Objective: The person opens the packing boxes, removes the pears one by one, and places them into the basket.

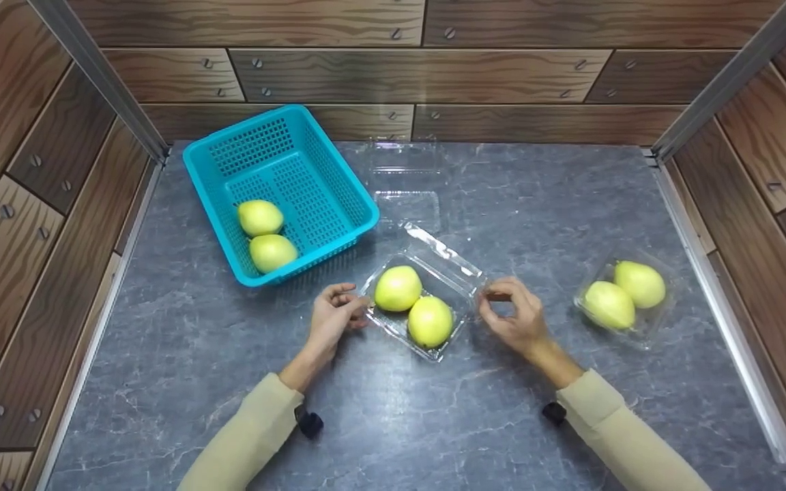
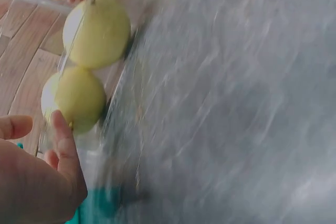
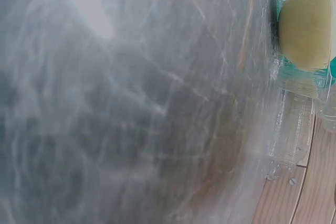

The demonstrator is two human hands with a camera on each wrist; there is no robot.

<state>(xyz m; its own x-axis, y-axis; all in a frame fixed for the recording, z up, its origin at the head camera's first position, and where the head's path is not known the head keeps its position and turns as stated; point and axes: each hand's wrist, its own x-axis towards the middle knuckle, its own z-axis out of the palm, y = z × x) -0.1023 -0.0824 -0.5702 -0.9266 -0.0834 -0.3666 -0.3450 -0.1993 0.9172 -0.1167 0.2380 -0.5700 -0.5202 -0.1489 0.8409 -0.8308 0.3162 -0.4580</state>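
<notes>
A clear plastic clamshell box (image 1: 393, 329) stands between the hands with its lid (image 1: 444, 249) raised at the back. Two yellow-green pears (image 1: 398, 288) sit side by side in it. My left hand (image 1: 330, 317) is at the box's left corner; in the left wrist view its thumb and forefinger are apart, the forefinger (image 2: 64, 142) straight and overlapping the near pear (image 2: 79, 98). At the opposite side, the thumb and bent fingers of my right hand (image 1: 516, 314) pinch the box's right corner by the lid. The right wrist view shows mostly tabletop, with a pear (image 3: 304, 27) at its edge.
A turquoise basket (image 1: 348, 198) with two pears (image 1: 273, 254) stands at the back left. Behind the box lies empty clear plastic packaging (image 1: 406, 167). Another clear box (image 1: 647, 334) holding two pears (image 1: 638, 285) is on the right. Wood-patterned walls enclose the grey tabletop (image 1: 427, 423).
</notes>
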